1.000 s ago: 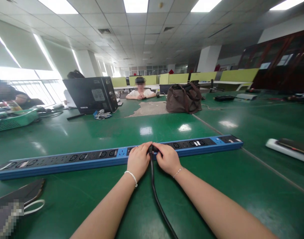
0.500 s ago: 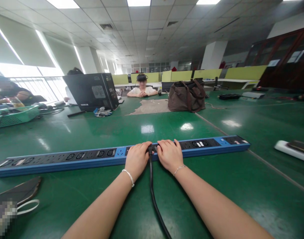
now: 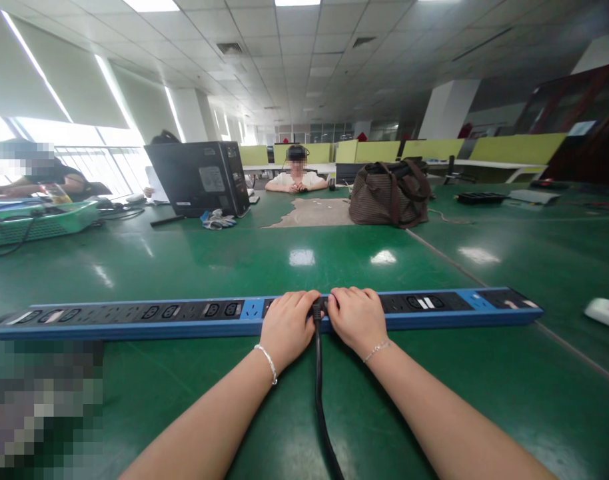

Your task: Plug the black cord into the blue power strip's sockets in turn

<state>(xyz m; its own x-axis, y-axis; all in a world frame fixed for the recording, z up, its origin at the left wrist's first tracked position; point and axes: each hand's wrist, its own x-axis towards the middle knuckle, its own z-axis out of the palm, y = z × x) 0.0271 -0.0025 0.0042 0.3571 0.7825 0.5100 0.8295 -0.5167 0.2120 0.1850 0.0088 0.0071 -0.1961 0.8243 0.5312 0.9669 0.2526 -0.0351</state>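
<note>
A long blue power strip (image 3: 184, 331) with black and blue sockets lies across the green table. My left hand (image 3: 290, 325) is wrapped over its middle, left of a black plug with a thick cable (image 3: 320, 393). On the other side of the plug, my right hand (image 3: 358, 320) grips the strip, its thumb beside the plug. Fingers of both hands curl over the strip's far edge, and their tips are partly hidden. The cable runs down between my forearms toward the near edge of the view.
Further back on the table (image 3: 224, 260) are a black computer case (image 3: 199, 179), gloves (image 3: 218, 219), a brown bag (image 3: 388, 195) and a green basket (image 3: 59, 221). A white object (image 3: 604, 312) is at right. People sit across the table and at far left.
The view has shifted, so the scene appears farther right and the strip looks more level. Both hands remain on the strip beside the plug, with the right thumb closer to it.
</note>
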